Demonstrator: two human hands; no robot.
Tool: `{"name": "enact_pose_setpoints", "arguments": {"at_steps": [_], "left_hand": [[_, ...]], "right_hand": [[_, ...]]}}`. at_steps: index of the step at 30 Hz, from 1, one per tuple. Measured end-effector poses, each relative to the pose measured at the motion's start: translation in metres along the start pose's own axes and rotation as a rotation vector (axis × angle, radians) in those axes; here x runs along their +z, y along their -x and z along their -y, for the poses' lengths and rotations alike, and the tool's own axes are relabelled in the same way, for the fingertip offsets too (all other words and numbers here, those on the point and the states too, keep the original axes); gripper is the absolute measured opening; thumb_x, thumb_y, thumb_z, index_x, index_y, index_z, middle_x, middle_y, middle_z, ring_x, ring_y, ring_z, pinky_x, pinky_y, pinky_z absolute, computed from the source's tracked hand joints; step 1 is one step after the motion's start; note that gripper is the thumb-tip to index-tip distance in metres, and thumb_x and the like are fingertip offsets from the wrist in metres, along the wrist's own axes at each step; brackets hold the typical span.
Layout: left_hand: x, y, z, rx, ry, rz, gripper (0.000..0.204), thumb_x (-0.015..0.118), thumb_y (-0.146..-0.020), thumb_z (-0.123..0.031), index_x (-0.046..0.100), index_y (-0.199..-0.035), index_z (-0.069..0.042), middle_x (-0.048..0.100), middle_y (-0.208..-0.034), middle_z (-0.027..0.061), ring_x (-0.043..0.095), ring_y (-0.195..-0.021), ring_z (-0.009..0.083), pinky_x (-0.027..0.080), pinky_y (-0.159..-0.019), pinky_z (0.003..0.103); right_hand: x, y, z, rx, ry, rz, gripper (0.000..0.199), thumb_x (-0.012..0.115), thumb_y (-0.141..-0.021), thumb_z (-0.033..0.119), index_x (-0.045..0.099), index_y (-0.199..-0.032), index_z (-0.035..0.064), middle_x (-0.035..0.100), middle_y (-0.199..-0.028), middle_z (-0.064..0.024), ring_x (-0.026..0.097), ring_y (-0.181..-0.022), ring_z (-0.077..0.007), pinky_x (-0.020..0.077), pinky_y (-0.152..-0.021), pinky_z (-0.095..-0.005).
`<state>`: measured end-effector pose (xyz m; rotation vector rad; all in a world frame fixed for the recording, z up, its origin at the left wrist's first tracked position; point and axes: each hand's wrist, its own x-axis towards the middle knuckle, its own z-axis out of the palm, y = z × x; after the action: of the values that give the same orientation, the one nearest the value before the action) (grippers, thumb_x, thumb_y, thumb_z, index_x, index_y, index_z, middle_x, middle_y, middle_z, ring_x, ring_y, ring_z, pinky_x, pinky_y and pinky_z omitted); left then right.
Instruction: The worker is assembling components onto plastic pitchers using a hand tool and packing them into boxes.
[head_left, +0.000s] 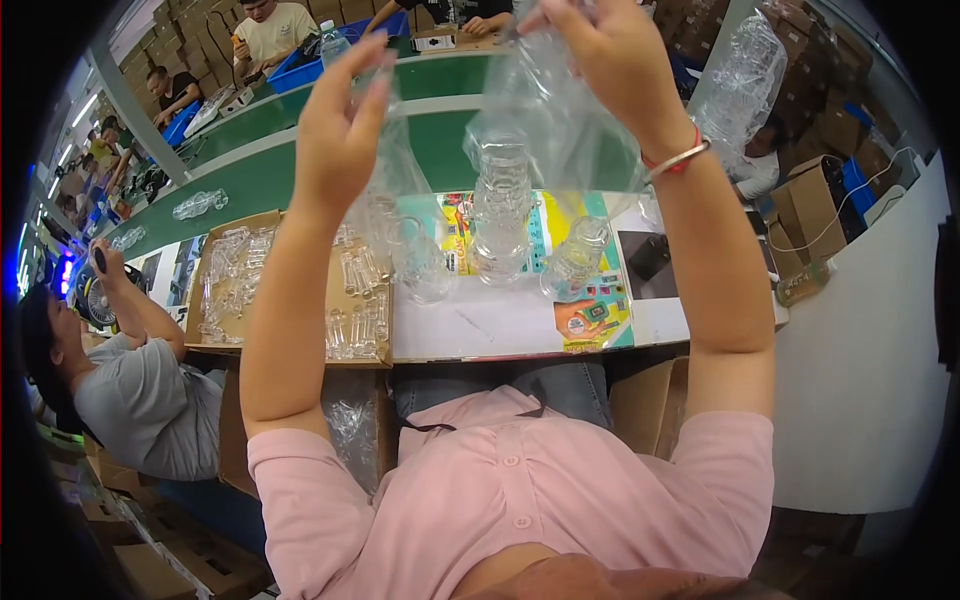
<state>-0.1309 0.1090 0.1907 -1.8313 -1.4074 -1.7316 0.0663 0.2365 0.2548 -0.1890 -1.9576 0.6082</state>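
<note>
My right hand (pixel 612 65) is raised at the top, its fingers closed on a thin clear plastic bag (pixel 555 120) that hangs loose and partly blurred. My left hand (pixel 345 130) is raised opposite it, fingers and thumb apart, beside more of the clear film (pixel 398 155); whether it touches the film is hard to see. Below and between my hands stands an upright stack of clear ribbed cup-like pieces (pixel 502 215) on the table. Similar clear pieces stand to its left (pixel 424 270) and lean to its right (pixel 576 260).
A shallow cardboard tray (pixel 388 340) of small clear tubes lies at left. Behind runs a green conveyor (pixel 435 130) with more clear pieces (pixel 200 204). A filled clear bag (pixel 745 85) stands back right. A co-worker (pixel 140 390) sits at my left; others work across the line.
</note>
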Motion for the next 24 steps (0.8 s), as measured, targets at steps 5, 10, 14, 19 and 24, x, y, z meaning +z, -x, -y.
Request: {"name": "enact_pose_setpoints", "arguments": {"at_steps": [5,10,14,19,24], "left_hand": [[0.022,-0.04,-0.073,-0.264,0.476,0.257,0.083,0.067,-0.077,-0.039,0.021,-0.136,-0.003,0.046,-0.122,0.0134,0.052,-0.101,0.019,0.044,-0.082,0.027],[-0.023,-0.008,-0.074,-0.134,0.063,0.326,0.034,0.058,-0.082,-0.014,0.054,-0.113,-0.003,0.058,-0.107,0.0116,0.056,-0.094,0.0202,0.042,-0.083,0.028],[-0.131,0.057,-0.072,-0.354,-0.373,0.574,0.032,0.056,-0.076,-0.013,0.056,-0.105,0.001,0.06,-0.104,0.0148,0.056,-0.098,0.0253,0.04,-0.087,0.032],[-0.213,0.208,-0.069,-0.999,-0.626,0.672,0.032,0.061,-0.072,-0.009,0.058,-0.103,-0.001,0.061,-0.097,0.016,0.058,-0.092,0.0291,0.045,-0.079,0.036],[-0.209,0.4,-0.042,-0.932,-0.793,0.788,0.048,0.072,-0.066,-0.015,0.055,-0.109,-0.004,0.052,-0.118,0.0186,0.053,-0.101,0.0368,0.045,-0.081,0.042]], "right_hand": [[0.03,-0.02,0.044,-0.07,-0.213,0.092,0.021,0.052,-0.088,0.021,0.052,-0.092,-0.0002,0.056,-0.077,-0.005,0.053,-0.07,-0.0105,0.0434,-0.063,-0.0232],[0.014,-0.011,0.06,0.049,-0.694,0.535,0.031,0.056,-0.087,0.028,0.052,-0.096,-0.0009,0.055,-0.083,-0.0065,0.053,-0.078,-0.0111,0.0438,-0.067,-0.0229],[0.016,0.011,-0.007,-0.198,-0.191,0.343,0.044,0.06,-0.081,0.041,0.058,-0.103,0.0032,0.063,-0.09,-0.0144,0.061,-0.083,-0.0263,0.0476,-0.076,-0.0336],[0.034,0.062,-0.055,-0.179,0.602,0.687,0.061,0.062,-0.076,0.049,0.048,-0.118,0.0077,0.057,-0.104,-0.0162,0.057,-0.095,-0.0283,0.0464,-0.082,-0.0354],[0.034,0.047,-0.056,-0.025,0.63,0.875,0.053,0.063,-0.074,0.049,0.051,-0.108,0.0094,0.059,-0.097,-0.0139,0.058,-0.087,-0.0302,0.0471,-0.074,-0.0376]]}}
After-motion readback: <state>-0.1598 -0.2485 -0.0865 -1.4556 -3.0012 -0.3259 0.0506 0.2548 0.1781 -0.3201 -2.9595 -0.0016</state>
